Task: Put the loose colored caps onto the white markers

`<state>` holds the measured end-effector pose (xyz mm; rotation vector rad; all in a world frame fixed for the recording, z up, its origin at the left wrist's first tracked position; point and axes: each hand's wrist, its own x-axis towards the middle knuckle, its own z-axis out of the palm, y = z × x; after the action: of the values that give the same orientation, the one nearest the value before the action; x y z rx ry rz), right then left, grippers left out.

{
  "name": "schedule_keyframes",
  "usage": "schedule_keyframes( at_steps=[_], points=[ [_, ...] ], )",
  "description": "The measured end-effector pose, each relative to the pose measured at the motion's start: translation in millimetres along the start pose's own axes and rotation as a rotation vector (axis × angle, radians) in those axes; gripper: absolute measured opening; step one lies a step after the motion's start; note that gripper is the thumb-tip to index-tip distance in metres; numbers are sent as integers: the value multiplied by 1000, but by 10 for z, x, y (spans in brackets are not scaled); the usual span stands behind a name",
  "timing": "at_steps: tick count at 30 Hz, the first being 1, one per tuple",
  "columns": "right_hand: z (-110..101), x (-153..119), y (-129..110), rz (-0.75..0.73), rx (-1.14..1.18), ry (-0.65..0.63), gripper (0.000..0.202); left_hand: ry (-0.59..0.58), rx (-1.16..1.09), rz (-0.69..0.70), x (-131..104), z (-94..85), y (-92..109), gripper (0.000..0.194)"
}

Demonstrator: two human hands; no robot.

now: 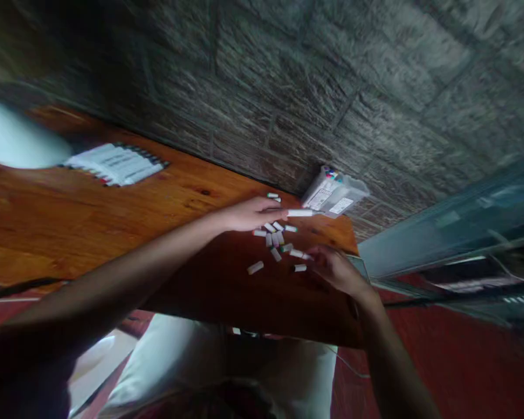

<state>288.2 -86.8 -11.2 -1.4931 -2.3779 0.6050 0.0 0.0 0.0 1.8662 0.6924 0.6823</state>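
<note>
My left hand (255, 214) is closed on a white marker (300, 213), whose thin tip points right toward a clear plastic case (335, 193). Lower and to the right, the fingers of my right hand (332, 265) are closed on the right end of a white piece (298, 254), which looks like a marker cap. Several short white caps (275, 238) with coloured ends lie scattered on the wooden table between and below my hands. One cap (255, 267) lies apart, nearer to me, and another (300, 268) is just left of my right hand.
A row of white markers (117, 164) lies at the left of the wooden table (179, 192), beside a blurred pale object (20, 137). A stone wall (244, 75) runs along the table's back edge. Near the table's right end stands the case. A dark cable (24, 286) is at the left.
</note>
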Motion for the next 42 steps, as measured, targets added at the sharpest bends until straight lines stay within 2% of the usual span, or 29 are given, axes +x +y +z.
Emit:
schedule_keyframes(
  at_steps=[4, 8, 12, 15, 18, 21, 26, 32, 35, 37, 40, 42],
  points=[
    [-19, -26, -47, -13, -9, 10, 27, 50, 8, 35, -149, -69, -78, 43],
    [-51, -17, -19, -35, -6, 35, 28, 25, 116, 85, -276, -124, -180, 39],
    [-108, -27, -55, 62, 142, 163, 24, -12, 163, 183, -374, -146, -287, 30],
    [-181, -22, -204, 98, 284, 278, 22, -33, 142, 255, -409, -128, -311, 25],
    [-251, 22, -378, 92, 327, 324, 22, -30, 137, 288, -420, -103, -287, 22],
    [-277, 73, -466, 94, 362, 330, 22, -25, 134, 296, -428, -90, -266, 20],
    [-237, 111, -462, 87, 398, 348, 20, -26, 140, 284, -432, -71, -270, 19],
    [-191, 152, -546, 7, 404, 247, 21, -67, 138, 352, -446, -27, -238, 20],
    [-169, 192, -609, 48, 483, 226, 18, -73, 164, 337, -476, 10, -211, 21],
    [-133, 243, -656, 116, 539, 290, 21, -67, 178, 325, -494, 55, -187, 22],
    [-52, 374, -759, 182, 700, 453, 43, -77, 222, 295, -510, 138, -136, 26],
    [-8, 482, -847, 197, 833, 533, 49, -86, 242, 272, -518, 180, -102, 27]
  ],
)
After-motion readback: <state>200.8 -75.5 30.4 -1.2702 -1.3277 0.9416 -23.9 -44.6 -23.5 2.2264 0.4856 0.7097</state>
